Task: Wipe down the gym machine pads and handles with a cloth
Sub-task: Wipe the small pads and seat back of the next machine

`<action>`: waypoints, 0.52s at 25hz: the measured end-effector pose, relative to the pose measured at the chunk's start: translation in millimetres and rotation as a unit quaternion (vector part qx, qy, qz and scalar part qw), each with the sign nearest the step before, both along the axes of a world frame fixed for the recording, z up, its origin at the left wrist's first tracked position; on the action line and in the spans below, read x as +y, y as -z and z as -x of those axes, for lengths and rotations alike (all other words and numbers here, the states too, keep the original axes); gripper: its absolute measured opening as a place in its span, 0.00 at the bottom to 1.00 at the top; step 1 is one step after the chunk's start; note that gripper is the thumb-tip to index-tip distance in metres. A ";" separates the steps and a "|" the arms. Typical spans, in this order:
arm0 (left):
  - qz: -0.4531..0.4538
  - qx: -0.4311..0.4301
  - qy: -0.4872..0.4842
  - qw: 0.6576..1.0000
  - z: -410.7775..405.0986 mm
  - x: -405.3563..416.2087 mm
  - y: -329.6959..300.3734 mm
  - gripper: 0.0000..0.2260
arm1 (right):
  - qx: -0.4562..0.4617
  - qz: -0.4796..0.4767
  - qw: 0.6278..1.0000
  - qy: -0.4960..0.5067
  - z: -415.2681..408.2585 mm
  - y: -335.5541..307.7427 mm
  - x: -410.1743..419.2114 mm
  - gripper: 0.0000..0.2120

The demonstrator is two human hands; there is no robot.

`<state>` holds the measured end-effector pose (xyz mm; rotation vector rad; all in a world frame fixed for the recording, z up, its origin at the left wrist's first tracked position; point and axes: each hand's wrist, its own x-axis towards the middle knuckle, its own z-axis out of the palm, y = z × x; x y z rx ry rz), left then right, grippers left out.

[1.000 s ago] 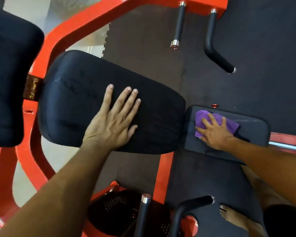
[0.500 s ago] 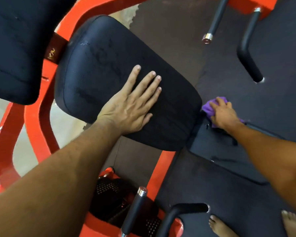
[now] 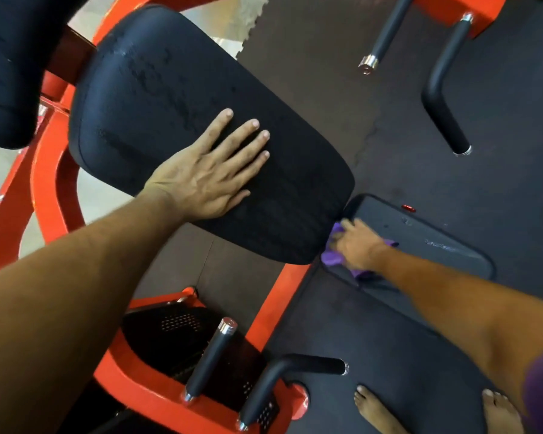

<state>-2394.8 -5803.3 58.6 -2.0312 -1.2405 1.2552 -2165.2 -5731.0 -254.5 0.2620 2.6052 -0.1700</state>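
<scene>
Since half a second ago your right hand (image 3: 356,245) has slid the purple cloth (image 3: 334,256) from the seat's (image 3: 436,242) far corner down to its near end, tucked against the back pad's (image 3: 201,126) lower edge at 4 o'clock; the fingers look pressed flat on the cloth, though blur makes that unsure; your left hand (image 3: 207,180) stays flat and open on the back pad; at 12 to 1 o'clock two black handles (image 3: 442,89) hang from the red frame (image 3: 54,177); at 6 o'clock two more handles (image 3: 210,358) rise beside a perforated footplate (image 3: 176,336); your bare feet (image 3: 373,411) stand at 5 o'clock; a second pad (image 3: 10,64) sits at 10 o'clock.
</scene>
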 end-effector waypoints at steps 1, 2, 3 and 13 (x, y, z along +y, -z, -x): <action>0.002 -0.002 0.005 1.000 1.5 -1.9 0.4 0.31 | 0.003 -0.045 0.998 0.038 -2.4 4.3 23.4 0.23; 0.002 -0.003 0.007 1.000 3.0 -2.8 0.6 0.31 | -0.014 -0.062 0.993 0.098 -5.0 6.6 48.6 0.24; 0.005 0.000 0.009 1.000 3.7 -2.7 0.8 0.31 | -0.028 -0.053 0.987 0.150 -6.9 12.2 66.2 0.24; 0.105 0.022 0.010 0.994 1.9 -4.0 2.7 0.27 | 0.012 0.051 0.998 0.033 1.3 25.6 -36.5 0.31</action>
